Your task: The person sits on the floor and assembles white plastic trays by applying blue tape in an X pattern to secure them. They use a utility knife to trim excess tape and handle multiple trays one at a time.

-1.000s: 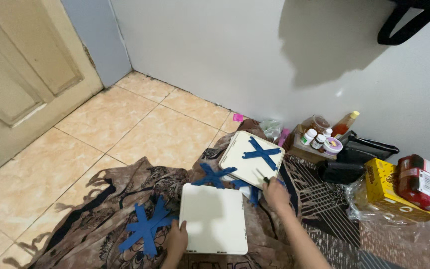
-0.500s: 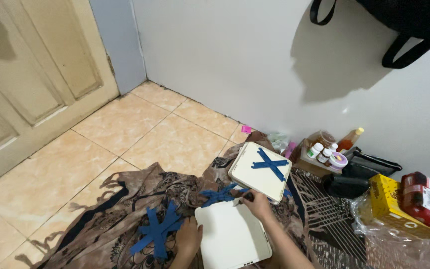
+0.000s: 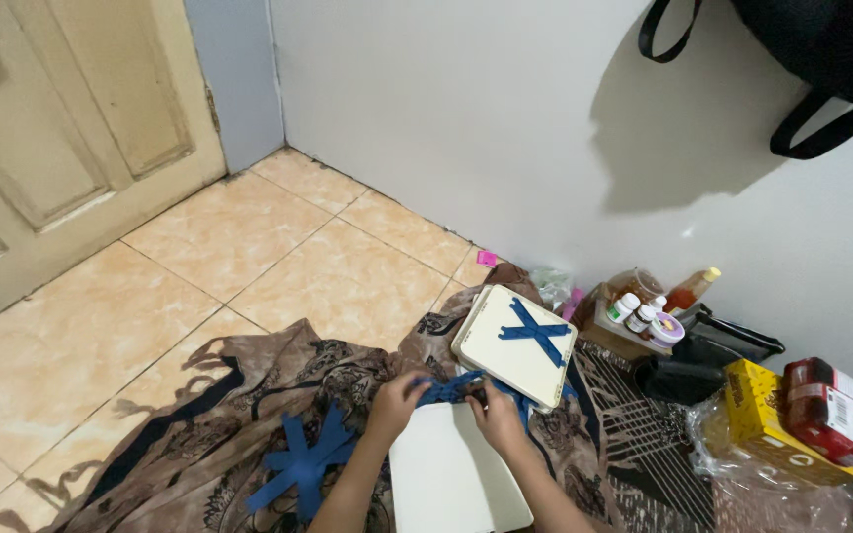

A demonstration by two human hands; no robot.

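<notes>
Pinching half-hidden blue strap [image 3: 451, 387], hands [image 3: 446, 403]

The soft brown patterned cloth [image 3: 199, 415] lies in matt folds over glossy, smooth beige ceramic floor tiles [image 3: 249, 257]. The flat cream square board [image 3: 458, 479] under the left hand [image 3: 397, 400] and right hand [image 3: 496, 417] looks smooth and matt, like card or foam, and the blue crossed straps [image 3: 300, 462] look like matt woven ribbon. The yellow box [image 3: 767, 419] sits in crinkled, shiny clear plastic wrap [image 3: 733, 469].
</notes>
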